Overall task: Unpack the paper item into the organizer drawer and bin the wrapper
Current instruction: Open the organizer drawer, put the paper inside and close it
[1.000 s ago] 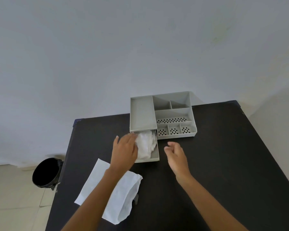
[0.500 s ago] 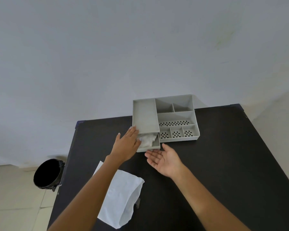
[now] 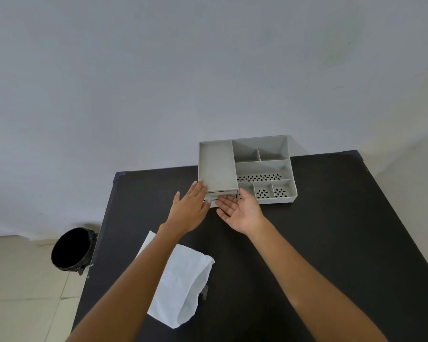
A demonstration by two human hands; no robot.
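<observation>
Both hands are at the near edge of the grey desk organizer (image 3: 247, 169), where only a thin strip of the drawer (image 3: 221, 193) shows under the long left compartment. The left hand (image 3: 189, 208) lies flat with fingers spread, holding nothing, fingertips at the organizer's near-left corner; the right hand (image 3: 240, 209) is palm up, fingers loosely open and empty, against the drawer front. To seat the drawer well, push squarely along its slide with the right fingers while the left steadies the body so it does not skate on the black table (image 3: 331, 230). The paper item is not visible, presumably inside the drawer. The white wrapper (image 3: 183, 280) lies near-left on the table, partly under the left forearm; the black bin (image 3: 71, 249) stands on the floor, left.
</observation>
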